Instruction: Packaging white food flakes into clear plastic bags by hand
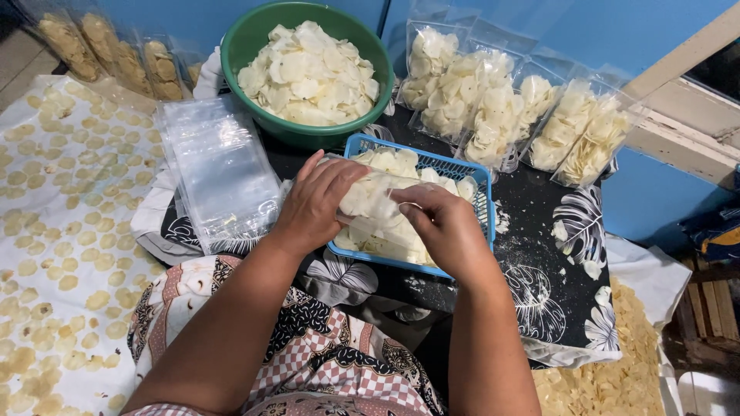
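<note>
Over the blue basket my left hand and right hand grip a clear bag of pale chips. Behind the basket sits a green bowl of chips; right of it lean filled bags; left, empty bags.

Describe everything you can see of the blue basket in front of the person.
The blue basket is a shallow rectangular tray of latticed plastic, resting level on a black leaf-printed cloth, just below the green bowl. It holds pale thin chips. Over it, the left hand and right hand hold a clear chip-filled bag, hiding its middle.
</note>
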